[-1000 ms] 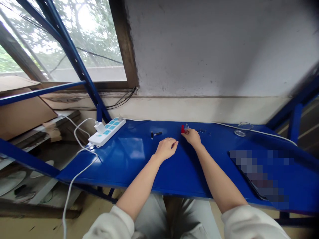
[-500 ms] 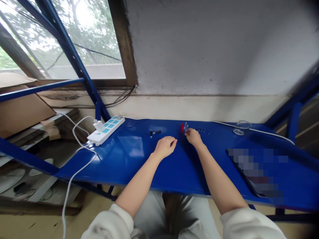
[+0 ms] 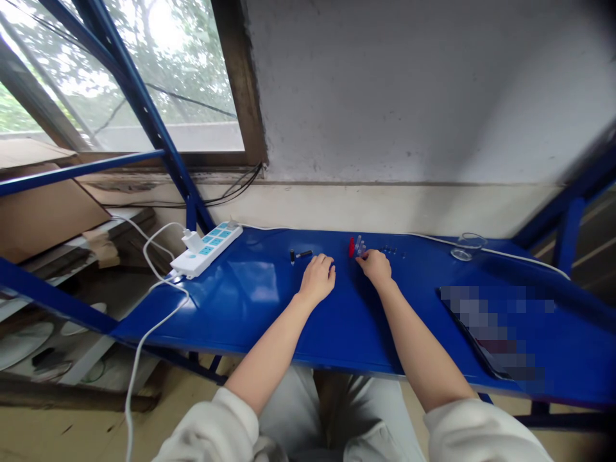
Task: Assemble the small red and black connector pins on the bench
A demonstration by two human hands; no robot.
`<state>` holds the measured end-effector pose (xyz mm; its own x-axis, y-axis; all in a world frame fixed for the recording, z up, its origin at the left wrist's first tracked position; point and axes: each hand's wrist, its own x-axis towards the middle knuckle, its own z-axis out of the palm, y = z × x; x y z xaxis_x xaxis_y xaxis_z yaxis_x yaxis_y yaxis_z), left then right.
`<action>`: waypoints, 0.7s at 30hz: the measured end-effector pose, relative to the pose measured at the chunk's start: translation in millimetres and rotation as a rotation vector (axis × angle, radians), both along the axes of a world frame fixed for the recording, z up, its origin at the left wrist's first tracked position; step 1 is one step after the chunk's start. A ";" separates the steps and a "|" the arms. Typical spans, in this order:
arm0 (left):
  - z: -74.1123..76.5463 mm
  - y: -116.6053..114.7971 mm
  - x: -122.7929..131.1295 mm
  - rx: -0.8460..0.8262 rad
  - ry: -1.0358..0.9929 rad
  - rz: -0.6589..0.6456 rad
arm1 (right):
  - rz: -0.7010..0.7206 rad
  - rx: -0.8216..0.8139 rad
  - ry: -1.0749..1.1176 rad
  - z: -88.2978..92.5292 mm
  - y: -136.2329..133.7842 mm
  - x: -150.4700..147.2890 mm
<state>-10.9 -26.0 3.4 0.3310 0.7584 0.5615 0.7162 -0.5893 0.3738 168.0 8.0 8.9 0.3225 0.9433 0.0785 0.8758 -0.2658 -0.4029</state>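
Note:
On the blue tabletop, my left hand [image 3: 317,279] rests palm down with its fingers loosely stretched out and nothing seen in them. Just beyond its fingertips lie a small dark tube [image 3: 304,254] and a short upright black-topped piece [image 3: 292,256]. My right hand [image 3: 377,267] has thumb and fingertips pinched together low over the table; what they hold is too small to name. Right by those fingertips stand small red pieces [image 3: 351,247] and small clear tube-like pieces [image 3: 359,244]. A few tiny dark or clear parts [image 3: 392,251] lie to the right of this hand.
A white power strip [image 3: 208,250] with a plug and cable sits at the table's left end. At the back right stands a clear round container [image 3: 462,252], beside a white cable. A blurred-out flat item [image 3: 491,333] lies at the right. Blue frame posts [image 3: 187,186] flank the table.
My left hand has moved slightly forward and its fingers have uncurled toward the dark tube. The right hand has shifted very little and stays pinched by the clear pieces.

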 end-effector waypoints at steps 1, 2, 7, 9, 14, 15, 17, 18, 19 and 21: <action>-2.1 2.0 1.1 0.012 -0.004 0.035 | 0.002 -0.022 -0.014 3.2 -2.7 -1.9; -3.9 4.2 2.3 0.017 -0.002 0.073 | 0.004 -0.049 -0.030 7.1 -6.1 -4.5; -5.3 19.9 8.8 -0.088 0.126 0.255 | 0.039 -0.109 -0.072 27.9 -26.1 -22.8; -3.5 26.5 9.8 -0.161 0.199 0.315 | 0.087 -0.082 -0.078 31.6 -31.8 -29.6; -0.7 33.3 5.4 -0.288 0.314 0.429 | 0.215 0.032 -0.086 27.4 -36.1 -37.5; -0.1 32.6 3.8 -0.293 0.323 0.431 | 0.227 0.057 -0.092 26.1 -36.0 -37.9; 1.5 30.2 0.9 -0.278 0.328 0.417 | 0.240 0.091 -0.097 24.6 -36.0 -38.4; 2.5 29.1 -0.2 -0.259 0.326 0.412 | 0.245 0.104 -0.095 24.3 -36.0 -38.6; 3.5 28.2 -1.0 -0.241 0.321 0.411 | 0.250 0.115 -0.090 24.4 -36.2 -39.0; 4.9 27.7 -1.9 -0.211 0.311 0.421 | 0.264 0.139 -0.075 24.6 -36.6 -39.8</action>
